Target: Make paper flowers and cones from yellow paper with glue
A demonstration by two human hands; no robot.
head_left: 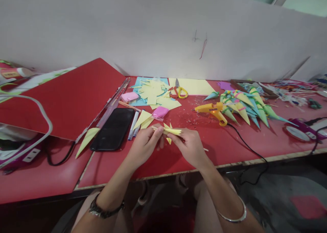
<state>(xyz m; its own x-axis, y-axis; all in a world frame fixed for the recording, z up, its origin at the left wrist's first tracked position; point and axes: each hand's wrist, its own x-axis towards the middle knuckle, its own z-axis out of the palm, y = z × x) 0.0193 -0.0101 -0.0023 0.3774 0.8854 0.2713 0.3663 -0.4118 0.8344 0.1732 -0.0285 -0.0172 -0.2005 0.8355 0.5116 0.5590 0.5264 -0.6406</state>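
Above the front of the red table, my left hand [149,141] and my right hand [187,142] meet at a folded piece of pale yellow paper [173,131]. Fingers and thumbs of both hands pinch it, partly hiding it. Small pointed yellow paper bits [169,140] show between the hands, some behind the fingers. Just beyond my left hand lie yellow paper triangles [143,119] and a pink packet [160,112]. A thin pale stick [205,149] pokes out beside my right hand.
A yellow glue gun [212,108] with a black cord rests right of centre, before a pile of paper cones [245,107]. Scissors [182,91] and cut yellow strips [153,91] lie at the back. A black phone [112,129], markers [134,124] and a red board [76,96] are leftward.
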